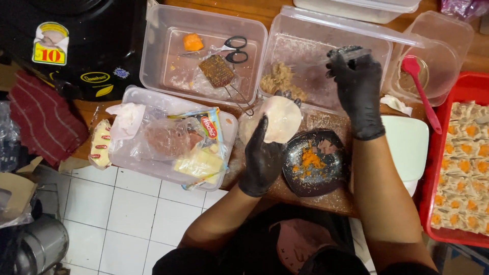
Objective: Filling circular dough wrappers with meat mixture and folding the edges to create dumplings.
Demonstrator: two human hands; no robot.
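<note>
Looking down from the head camera, I see both hands in black gloves over a brown wooden table (326, 196). My left hand (262, 158) lies palm up and open, cradling a round pale dumpling wrapper (279, 118) on its fingers, just above the table's middle. My right hand (358, 86) is closed around a thin utensil (326, 61), too blurred to name, reaching into a clear plastic tub (326, 35) toward a mound of brownish minced filling (280, 80) in the tub's left corner. Just beside the wrapper, near the table's front edge, sits a dark plate (313, 164) with orange grated bits on it. Left of the filling tub, a second clear tub (153, 56) holds black-handled scissors (235, 49), a small grater (218, 71) and an orange chunk (193, 42). A lidded container (130, 158) with plastic packets on it sits at the table's left end. At the right edge a red tray (435, 153) carries rows of filled dumplings (463, 168) topped with orange. A red spoon (420, 86) leans out of a clear bowl (448, 51) behind it
</note>
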